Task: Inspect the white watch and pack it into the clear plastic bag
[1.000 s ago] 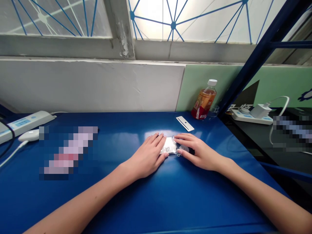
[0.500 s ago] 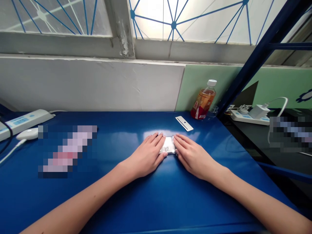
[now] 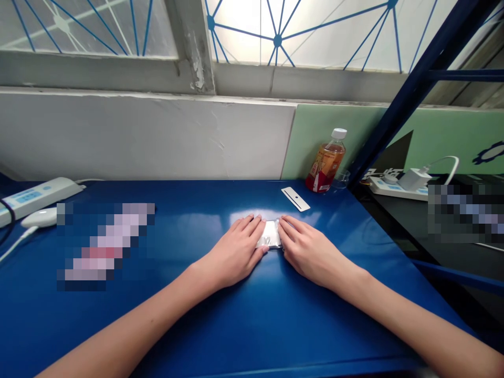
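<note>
A small clear plastic packet with a white face (image 3: 270, 234) lies flat on the blue tabletop (image 3: 252, 325), between my two hands. My left hand (image 3: 241, 251) rests palm down over the packet's left edge, its fingers stretched out. From the other side, my right hand (image 3: 307, 245) lies on the right edge with its fingers extended and close together. The packet's side edges are hidden under the fingers. Just beyond my right hand lies a white card (image 3: 295, 199) with a dark line and a dot.
A drink bottle (image 3: 326, 163) stands at the back right by a blue post. Power strip (image 3: 39, 197), white device (image 3: 39, 217) and cables lie at the left, near a blurred-out object (image 3: 110, 244). Another power strip (image 3: 397, 190) sits on a dark surface at the right.
The whole view has shifted slightly. My right hand's fingers and thumb lie a little closer to the packet; my left hand looks unchanged.
</note>
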Available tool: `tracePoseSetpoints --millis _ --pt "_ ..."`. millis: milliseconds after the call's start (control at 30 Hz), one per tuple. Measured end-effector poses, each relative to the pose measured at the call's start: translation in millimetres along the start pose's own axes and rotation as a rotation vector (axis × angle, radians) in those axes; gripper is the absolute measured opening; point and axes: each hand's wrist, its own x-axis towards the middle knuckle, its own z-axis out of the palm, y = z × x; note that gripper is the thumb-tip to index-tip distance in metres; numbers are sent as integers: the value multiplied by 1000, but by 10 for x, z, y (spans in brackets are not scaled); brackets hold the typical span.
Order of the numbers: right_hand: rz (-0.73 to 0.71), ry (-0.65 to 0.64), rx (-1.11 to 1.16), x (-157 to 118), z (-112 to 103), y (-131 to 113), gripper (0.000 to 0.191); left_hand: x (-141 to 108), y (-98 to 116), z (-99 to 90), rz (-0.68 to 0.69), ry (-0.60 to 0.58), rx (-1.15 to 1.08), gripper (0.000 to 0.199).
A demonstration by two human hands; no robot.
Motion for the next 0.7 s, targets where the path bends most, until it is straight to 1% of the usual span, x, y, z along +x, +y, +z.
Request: tracePoseSetpoints --millis 167,300,367,533,600,700 --pt "-35 -49 67 6 -53 76 43 3 7 -1 -6 -13 7 55" --pt "-34 -46 143 3 -28 102 45 3 9 -2 -3 -21 23 57" --pt "-7 -27 218 2 -3 110 43 3 6 -1 1 -23 30 57" --pt "160 6 457 -31 39 136 40 0 -5 -1 9 -21 18 58" --pt "167 -9 506 -55 43 147 40 -4 -8 -4 7 -27 11 58" --pt "151 -20 522 -89 58 177 45 -8 -14 -10 3 -46 14 59"
